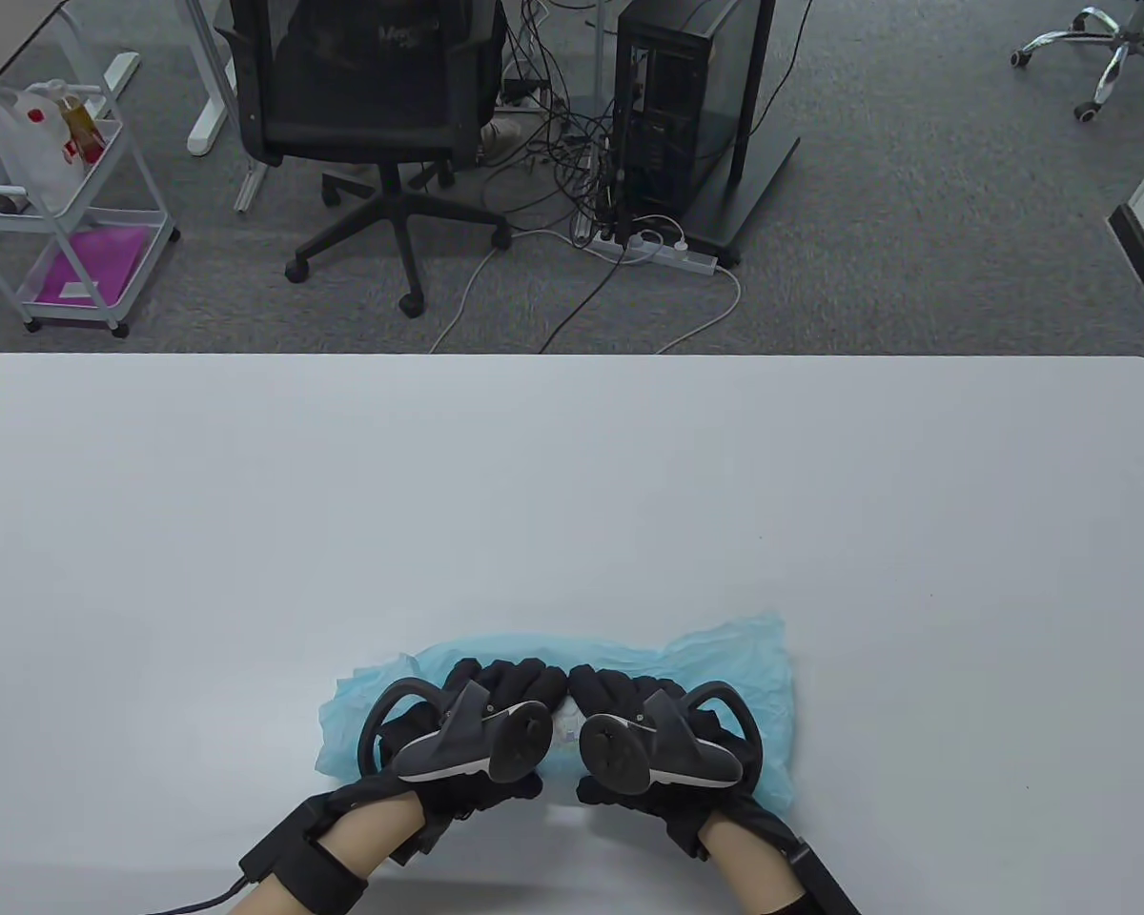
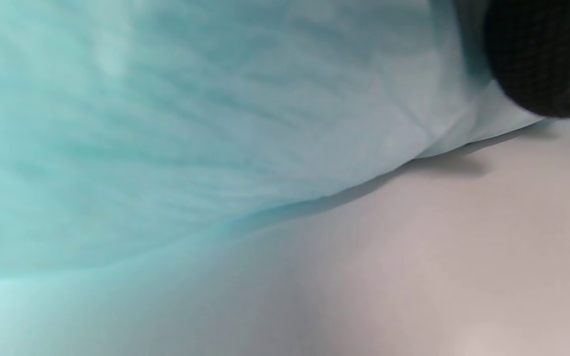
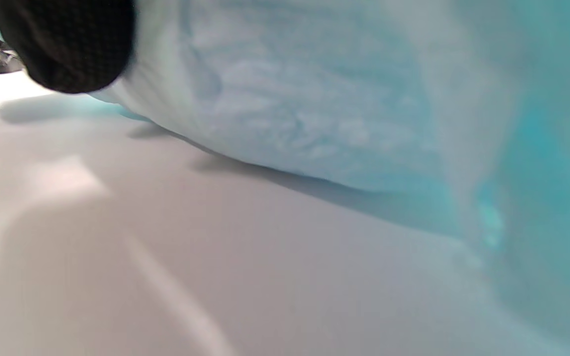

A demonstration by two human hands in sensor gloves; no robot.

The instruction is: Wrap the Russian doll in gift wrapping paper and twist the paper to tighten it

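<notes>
Low in the centre of the table view, a crumpled sheet of light blue wrapping paper [image 1: 725,658] lies on the white table [image 1: 572,477], bunched into a long roll that runs left to right. Both gloved hands sit on top of it, side by side, their fingertips nearly meeting at the middle of the roll. The left hand [image 1: 477,734] curls its fingers over the far side of the paper, and the right hand [image 1: 643,739] does the same just beside it, so each grips the wrapped bundle. In the gap between the two trackers a pale patch [image 1: 564,732] shows; whether that is the Russian doll or only paper cannot be told, and the doll is otherwise hidden inside the roll under the hands. The left wrist view is filled with blurred blue paper [image 2: 191,123] resting on the table, with a dark gloved fingertip [image 2: 542,59] at the upper right. The right wrist view shows the paper [image 3: 314,89] likewise, with a gloved fingertip [image 3: 67,44] at the upper left.
</notes>
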